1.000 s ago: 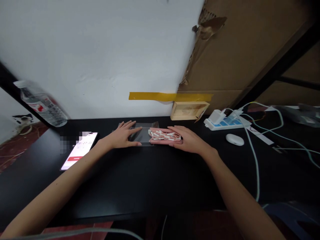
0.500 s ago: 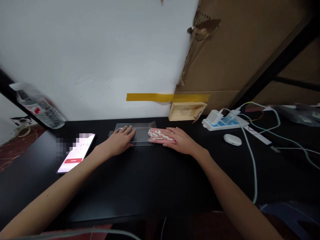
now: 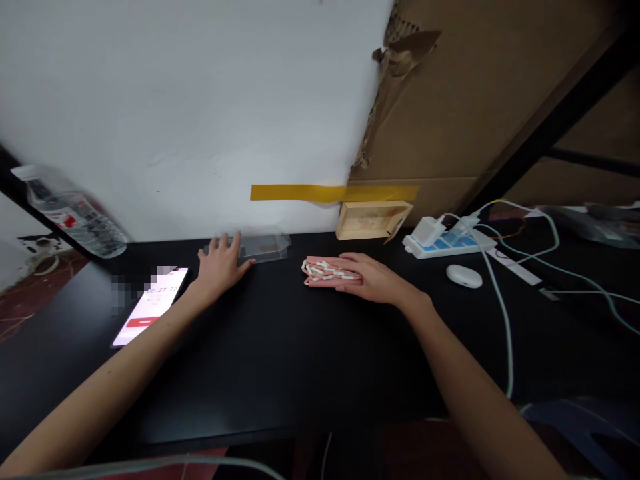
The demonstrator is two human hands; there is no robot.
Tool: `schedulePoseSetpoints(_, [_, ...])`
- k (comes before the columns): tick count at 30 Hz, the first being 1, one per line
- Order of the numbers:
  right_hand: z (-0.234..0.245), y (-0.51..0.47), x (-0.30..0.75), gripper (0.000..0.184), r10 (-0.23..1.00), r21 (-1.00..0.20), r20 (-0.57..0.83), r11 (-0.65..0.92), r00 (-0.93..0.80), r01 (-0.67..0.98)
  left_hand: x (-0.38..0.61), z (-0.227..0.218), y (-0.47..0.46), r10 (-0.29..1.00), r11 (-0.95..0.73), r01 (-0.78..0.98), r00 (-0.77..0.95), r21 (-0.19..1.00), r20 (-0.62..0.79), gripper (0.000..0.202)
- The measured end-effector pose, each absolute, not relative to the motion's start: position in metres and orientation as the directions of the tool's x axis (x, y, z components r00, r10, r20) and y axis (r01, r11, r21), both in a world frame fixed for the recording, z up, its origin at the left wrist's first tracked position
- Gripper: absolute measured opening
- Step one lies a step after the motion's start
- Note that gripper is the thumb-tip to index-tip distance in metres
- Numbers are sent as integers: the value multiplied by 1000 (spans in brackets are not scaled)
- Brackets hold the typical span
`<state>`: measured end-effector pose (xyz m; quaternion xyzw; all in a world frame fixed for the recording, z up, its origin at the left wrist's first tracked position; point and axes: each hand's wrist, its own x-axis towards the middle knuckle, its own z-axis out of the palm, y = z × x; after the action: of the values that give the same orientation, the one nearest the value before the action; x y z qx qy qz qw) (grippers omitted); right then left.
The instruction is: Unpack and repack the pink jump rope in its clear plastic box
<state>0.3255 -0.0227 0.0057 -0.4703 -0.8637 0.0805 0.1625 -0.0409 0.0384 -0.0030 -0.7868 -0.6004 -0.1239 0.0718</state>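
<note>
My left hand (image 3: 220, 267) lies flat with its fingers apart on the near left end of a clear plastic lid (image 3: 263, 247), which sits by the wall. My right hand (image 3: 373, 279) rests flat, fingers stretched, on a pink tray (image 3: 315, 279) that holds several small white pieces (image 3: 323, 270). The lid and the tray are apart, with bare black table (image 3: 280, 347) between them.
A lit phone (image 3: 150, 307) lies left of my left hand. A water bottle (image 3: 70, 210) leans at the far left. A small wooden box (image 3: 373, 219), a power strip (image 3: 447, 240) with cables, and a white earbud case (image 3: 464, 275) lie to the right.
My left hand has slid the clear lid left and back toward the wall, off the pink tray. My right hand has stayed on the tray.
</note>
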Motion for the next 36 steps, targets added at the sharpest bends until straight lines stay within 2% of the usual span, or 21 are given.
schedulePoseSetpoints(2, [6,-26,318,63,830,-300,211,558,-516,774,-41,-4,38,933,-250,966,220,73,284,61])
schedulePoseSetpoints(6, [-1,-30,299,65,795,-299,225,606,-563,737,-43,-15,45,883,-405,905,350,132,314,42])
schedulePoseSetpoints(12, [-16,-30,279,67,770,-289,284,637,-572,715,-38,-27,59,731,-679,669,578,302,362,45])
schedulePoseSetpoints(16, [-20,-30,273,66,760,-297,304,649,-575,700,-28,-14,50,715,-699,611,597,372,364,47])
schedulePoseSetpoints(20, [-21,-34,266,66,746,-320,314,665,-587,675,-12,4,23,660,-751,576,673,323,335,51])
schedulePoseSetpoints(23, [-20,-36,263,67,720,-345,324,694,-614,632,0,6,1,575,-815,528,787,239,221,55])
schedulePoseSetpoints(27, [-22,-30,273,74,730,-356,303,682,-612,638,8,-6,-13,602,-796,583,790,161,116,77])
schedulePoseSetpoints(33, [-31,-21,290,88,788,-398,236,612,-568,684,4,-11,-7,583,-803,560,809,206,72,77])
schedulePoseSetpoints(36, [-34,-22,285,91,782,-379,269,623,-562,685,-1,-10,-1,561,-812,540,827,220,40,76])
